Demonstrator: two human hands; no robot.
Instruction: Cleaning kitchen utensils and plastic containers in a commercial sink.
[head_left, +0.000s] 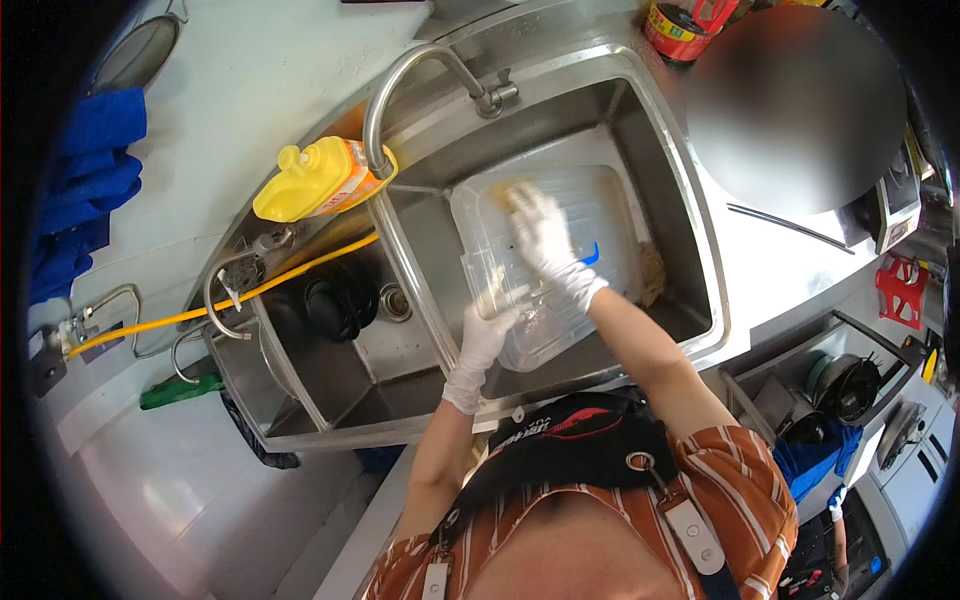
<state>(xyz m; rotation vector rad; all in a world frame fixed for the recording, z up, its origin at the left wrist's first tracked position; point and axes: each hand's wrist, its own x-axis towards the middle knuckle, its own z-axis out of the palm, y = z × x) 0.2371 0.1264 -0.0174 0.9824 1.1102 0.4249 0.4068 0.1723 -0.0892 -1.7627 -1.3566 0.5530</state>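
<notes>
A clear plastic container or lid (555, 330) lies tilted in the right basin of a stainless steel sink (679, 225). My left hand (484, 337), in a white glove, grips its near left edge. The white-gloved right hand (544, 232) presses a yellowish sponge or pad, partly hidden under the fingers, against the plastic near its far left corner. A small blue piece (591, 255) shows beside the right wrist, on the plastic. Against the basin's right wall rests a brownish scrubbing pad (651, 274).
A yellow detergent bottle (322, 180) stands by the curved faucet (379, 82). Black bowls (337, 304) sit in the left basin, below a yellow hose (300, 262). Chopsticks (791, 227) lie on the right counter. Another person's gloved hand (837, 504) appears at lower right.
</notes>
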